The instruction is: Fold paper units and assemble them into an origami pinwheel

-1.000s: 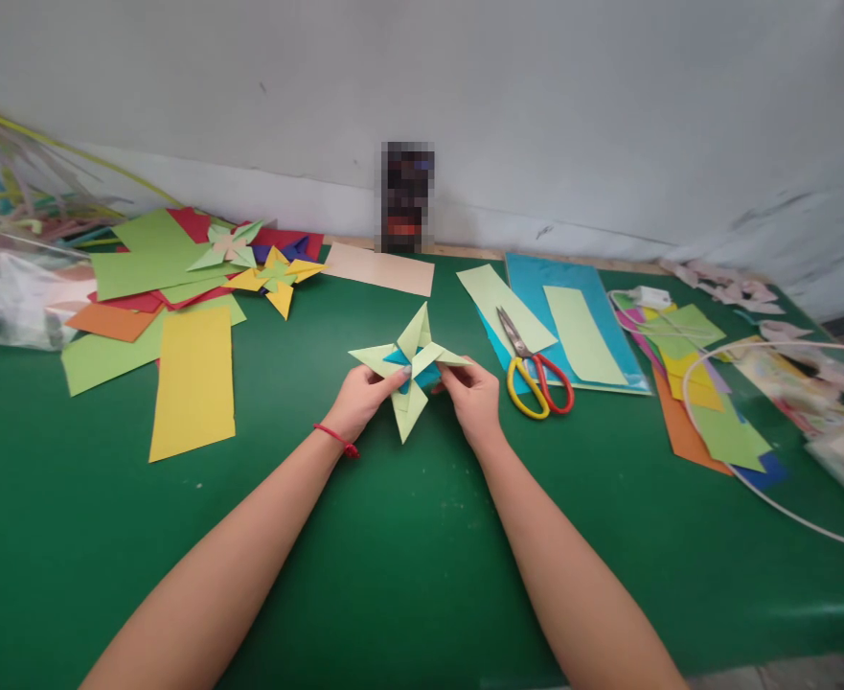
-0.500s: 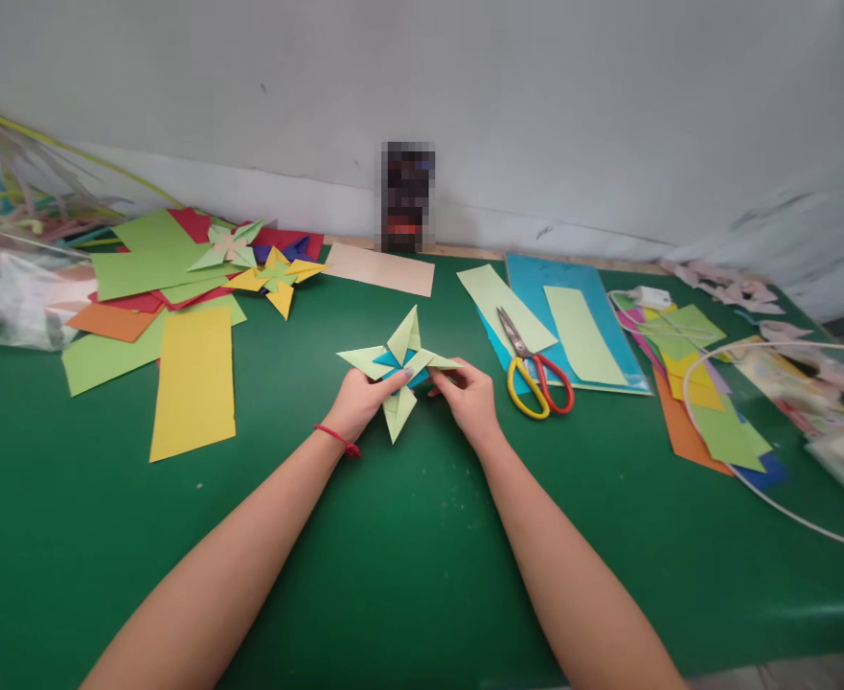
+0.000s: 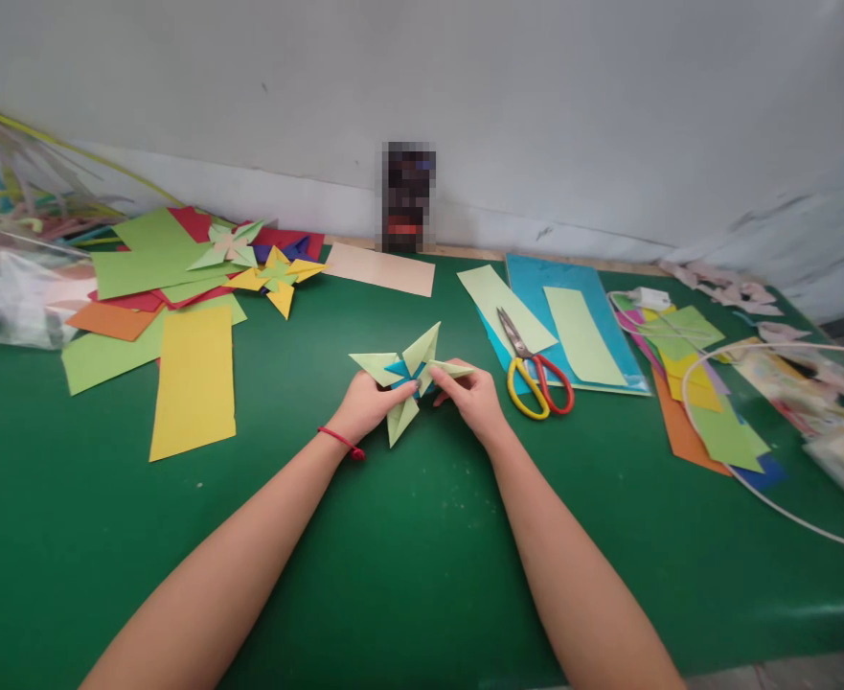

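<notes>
Both hands hold a folded paper star (image 3: 420,351) with pale green points and a blue centre, a little above the green table (image 3: 393,556). My left hand (image 3: 364,404) pinches it from the left, thumb lying across the blue middle and fingers hidden underneath. On the other side, my right hand (image 3: 469,395) has its thumb and fingers closed on the right-hand point. A red cord bracelet (image 3: 342,442) circles the left wrist. Right of the hands lie scissors (image 3: 529,364) with one yellow and one red handle, blades resting on a pale green paper strip (image 3: 504,302).
Coloured paper sheets (image 3: 195,383) and finished stars, one yellow (image 3: 276,275), are heaped at the left. A blue sheet (image 3: 565,273) lies behind the scissors. Farther right are more papers (image 3: 723,412) and a looping white cable (image 3: 773,505). A blurred-out phone-like object (image 3: 408,196) leans on the wall.
The star has turned slightly clockwise and shifted a little to the right. My right thumb has moved inward along its right point; both hands keep their hold.
</notes>
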Available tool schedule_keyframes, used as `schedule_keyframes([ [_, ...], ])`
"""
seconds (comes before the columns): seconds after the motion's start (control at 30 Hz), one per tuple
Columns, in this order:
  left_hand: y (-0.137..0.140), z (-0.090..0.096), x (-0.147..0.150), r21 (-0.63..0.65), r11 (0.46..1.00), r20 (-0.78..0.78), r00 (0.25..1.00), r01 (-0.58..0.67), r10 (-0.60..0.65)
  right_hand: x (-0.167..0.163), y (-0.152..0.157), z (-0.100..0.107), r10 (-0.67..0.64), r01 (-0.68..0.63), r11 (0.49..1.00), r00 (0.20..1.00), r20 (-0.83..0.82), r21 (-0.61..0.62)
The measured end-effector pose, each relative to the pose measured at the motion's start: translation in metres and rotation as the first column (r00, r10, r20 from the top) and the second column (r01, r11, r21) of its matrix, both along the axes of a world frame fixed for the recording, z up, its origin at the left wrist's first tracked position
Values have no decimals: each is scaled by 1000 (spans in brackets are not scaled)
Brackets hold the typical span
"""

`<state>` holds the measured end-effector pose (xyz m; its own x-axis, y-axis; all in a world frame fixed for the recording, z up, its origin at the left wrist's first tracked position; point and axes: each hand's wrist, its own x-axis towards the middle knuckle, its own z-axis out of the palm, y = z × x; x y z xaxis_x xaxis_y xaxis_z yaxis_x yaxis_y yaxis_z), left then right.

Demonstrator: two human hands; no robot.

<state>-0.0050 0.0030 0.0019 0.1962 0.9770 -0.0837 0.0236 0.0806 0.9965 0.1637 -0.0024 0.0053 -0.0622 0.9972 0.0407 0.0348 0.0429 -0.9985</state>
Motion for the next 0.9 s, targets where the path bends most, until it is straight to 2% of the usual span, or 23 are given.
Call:
schedule_keyframes([
  [0.13, 0, 1, 2, -115, 993, 115, 993, 1, 12, -1, 0, 1, -80, 71, 994, 991, 106, 83],
  [0.2, 1, 2, 3, -207, 978, 184, 981, -18, 56, -1, 0, 1, -117, 110, 990, 989, 85, 87],
  [0.27, 1, 2, 3, -249, 967, 186, 977, -55, 103, -1, 1, 0, -136, 134, 989, 990, 25, 54],
  [0.43, 3, -1, 1, -178, 974, 123, 979, -137, 160, -3, 3, -5, -178, 169, 984, 966, -186, -60],
  [0.57, 3, -3, 0, -191, 959, 105, 967, -210, 233, -1, 5, -5, -238, 206, 969, 921, -308, -134],
  [0.7, 4, -3, 0, -188, 946, 108, 952, -265, 288, 0, 5, -4, -223, 186, 972, 916, -334, -140],
  [0.9, 3, -3, 1, -183, 947, 95, 953, -266, 286, -3, 1, -3, -123, 114, 992, 959, -255, -50],
])
